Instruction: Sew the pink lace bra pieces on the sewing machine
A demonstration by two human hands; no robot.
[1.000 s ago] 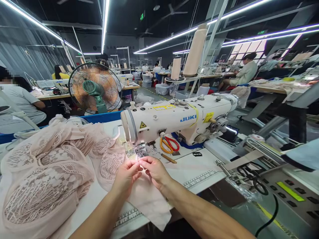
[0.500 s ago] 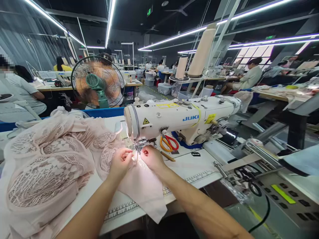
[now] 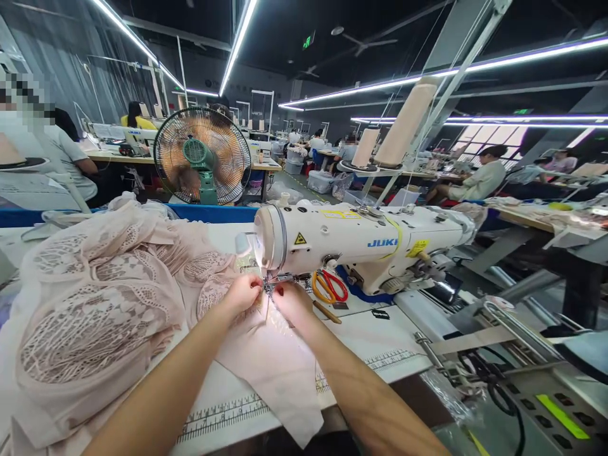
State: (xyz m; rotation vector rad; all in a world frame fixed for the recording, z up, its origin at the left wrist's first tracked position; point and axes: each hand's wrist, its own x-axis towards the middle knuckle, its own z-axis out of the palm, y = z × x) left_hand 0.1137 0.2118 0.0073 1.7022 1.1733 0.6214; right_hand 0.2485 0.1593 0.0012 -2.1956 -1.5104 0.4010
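Note:
Both hands are at the needle area of a white sewing machine (image 3: 308, 235). My left hand (image 3: 243, 294) is closed in a pinch on the pale pink bra fabric (image 3: 275, 354), just left of the presser foot (image 3: 266, 286). Close on the foot's right side, my right hand (image 3: 293, 303) has its fingers curled on the same fabric; the fingertips are partly hidden. The fabric's loose end hangs over the table's front edge. A lace cup (image 3: 213, 294) of pale pink lies beside my left wrist.
A heap of lace bras (image 3: 99, 310) covers the table's left side. Scissors with red and orange handles (image 3: 330, 286) and a wooden-handled tool (image 3: 327, 312) lie right of my right hand. Behind stand a fan (image 3: 202, 155) and thread cones (image 3: 406, 123); co-workers sit farther off.
The view has shifted, so the scene sits lower and farther right. My left hand has moved closer to the presser foot and to my right hand, and the fabric between them has creased.

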